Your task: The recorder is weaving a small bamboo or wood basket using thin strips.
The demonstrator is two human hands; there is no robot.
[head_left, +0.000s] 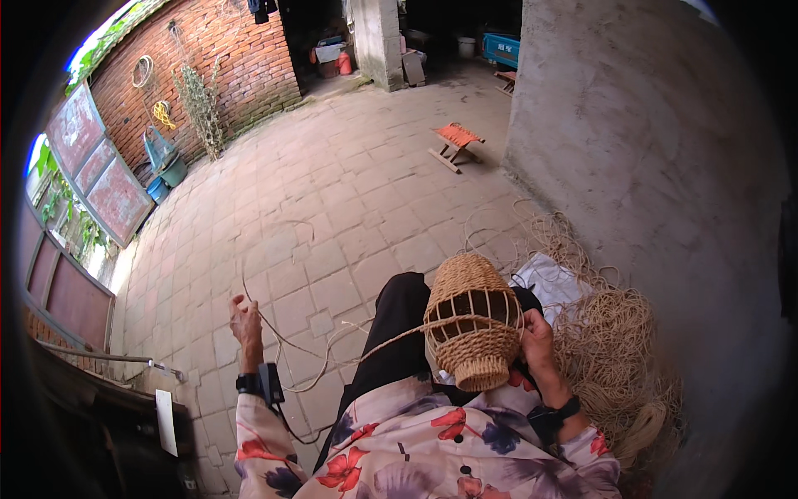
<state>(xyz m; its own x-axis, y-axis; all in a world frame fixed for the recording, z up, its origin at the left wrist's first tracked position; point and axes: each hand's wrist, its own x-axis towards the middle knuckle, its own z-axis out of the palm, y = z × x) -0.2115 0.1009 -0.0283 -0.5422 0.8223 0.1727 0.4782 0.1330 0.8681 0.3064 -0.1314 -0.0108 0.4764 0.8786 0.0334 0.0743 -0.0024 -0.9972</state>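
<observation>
A tan woven basket (472,341) lies across my lap, its narrow fringed end toward me. Bare upright ribs show in a gap between two woven bands, and the inside looks dark. My right hand (537,339) grips the basket's right side, its fingertips partly hidden behind the ribs. Out to the left, over the paving, my left hand (246,323) is closed on a thin cord (287,341). This cord trails in loops toward my knee. A thicker strand (391,340) crosses the rib gap and runs left over my dark trouser leg.
A large tangled heap of cord (611,349) lies at my right, against a grey wall (640,133), beside white cloth (549,281). A folding stool (455,145) with an orange seat stands farther off on the paved floor. Buckets (170,170) stand near the metal gate (96,166).
</observation>
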